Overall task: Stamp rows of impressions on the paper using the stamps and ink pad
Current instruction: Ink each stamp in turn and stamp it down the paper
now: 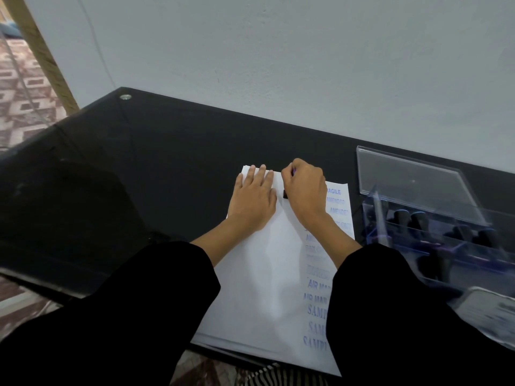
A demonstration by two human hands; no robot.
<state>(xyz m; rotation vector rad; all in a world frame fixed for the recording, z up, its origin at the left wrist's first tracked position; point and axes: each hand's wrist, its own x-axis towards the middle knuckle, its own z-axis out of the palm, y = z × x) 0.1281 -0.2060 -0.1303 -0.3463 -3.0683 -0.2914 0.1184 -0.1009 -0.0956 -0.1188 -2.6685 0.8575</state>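
Paper [264, 274] on desk [139, 176], blue impressions [317, 285] down its right side | right of paper: clear box [412, 179] holding dark stamps [418, 218] | paper's far end: your left hand [252, 199] flat, fingers straight, pressing the sheet | beside it, your right hand [303, 190] curled round a black stamp [286, 194] against the paper

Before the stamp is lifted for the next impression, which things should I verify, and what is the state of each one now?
1. Left hand presses flat on the paper: ok.
2. Right hand grips the stamp: ok.
3. Stamp is over blank paper, left of the blue impressions: ok.
4. Stamp face lies fully flat: cannot tell, the hand hides it.
5. Clear box of other stamps stands open beside the paper: ok.
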